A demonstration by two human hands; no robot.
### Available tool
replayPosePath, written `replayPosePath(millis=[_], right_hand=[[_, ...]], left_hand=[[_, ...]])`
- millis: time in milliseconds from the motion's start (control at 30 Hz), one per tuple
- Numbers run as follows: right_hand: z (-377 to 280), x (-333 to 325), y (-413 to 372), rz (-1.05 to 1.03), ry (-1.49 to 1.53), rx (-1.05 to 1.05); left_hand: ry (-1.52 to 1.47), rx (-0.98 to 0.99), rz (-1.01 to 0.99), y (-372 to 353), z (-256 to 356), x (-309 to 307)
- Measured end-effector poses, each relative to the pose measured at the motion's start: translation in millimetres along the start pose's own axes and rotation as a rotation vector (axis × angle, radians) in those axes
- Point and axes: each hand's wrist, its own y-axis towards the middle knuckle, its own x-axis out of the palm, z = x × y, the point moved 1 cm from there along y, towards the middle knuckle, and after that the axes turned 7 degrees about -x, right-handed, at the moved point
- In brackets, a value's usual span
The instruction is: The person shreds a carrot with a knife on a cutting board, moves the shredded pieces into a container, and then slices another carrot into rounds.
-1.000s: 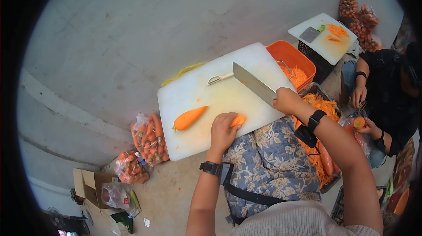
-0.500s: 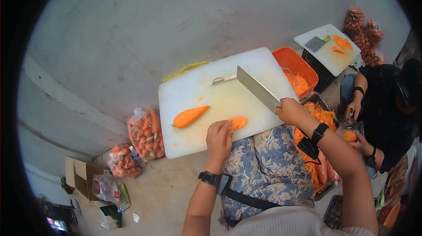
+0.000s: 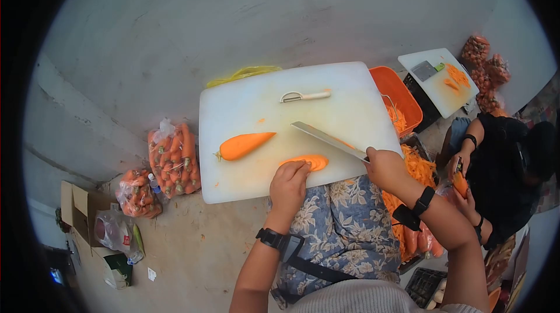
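Note:
My right hand (image 3: 386, 168) grips the handle of a broad-bladed kitchen knife (image 3: 328, 138), its blade slanting up to the left above the board. My left hand (image 3: 289, 187) has its fingertips closed on a sliced carrot (image 3: 314, 162), whose overlapping slices fan out towards the right. Left of it on the white cutting board (image 3: 350, 91) lies a whole peeled carrot (image 3: 245, 145), narrow end to the right. A white-handled peeler (image 3: 304, 96) rests near the board's upper edge. The board extends over my lap at its near edge.
An orange bin (image 3: 399, 97) with shredded carrot stands beyond the board's right edge. Bags of carrots (image 3: 174, 158) and a cardboard box (image 3: 84, 211) are on the floor to the left. At the right, a co-worker (image 3: 501, 161) holds a carrot near a second cutting board (image 3: 429, 62).
The knife has come down and left, its blade now turned more edge-on. My left hand stays at the sliced carrot. The camera view has shifted slightly.

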Motion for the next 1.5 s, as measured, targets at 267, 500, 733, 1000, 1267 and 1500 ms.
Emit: replayPosePath(millis=[267, 500, 733, 1000, 1267, 1500], right_hand=[[-29, -30, 5, -0.017, -0.097, -0.317], [-32, -19, -2, -0.069, -0.132, -0.388], [-12, -33, -15, -0.143, -0.198, -0.385], [-10, -39, -9, -0.172, -0.237, -0.451], [-3, -31, 1, -0.242, -0.231, -0.479], [-33, -27, 35, -0.275, -0.095, -0.499]], left_hand=[[0.058, -0.027, 0.033, 3, 9, 3], [0.098, -0.037, 0.006, -3, -1, 7], [0.118, -0.039, -0.039, -6, -2, 4], [0.042, -0.005, -0.007, 3, -4, 0], [0.022, -0.031, -0.105, -4, -8, -1], [0.043, -0.054, -0.132, -8, -6, -3]])
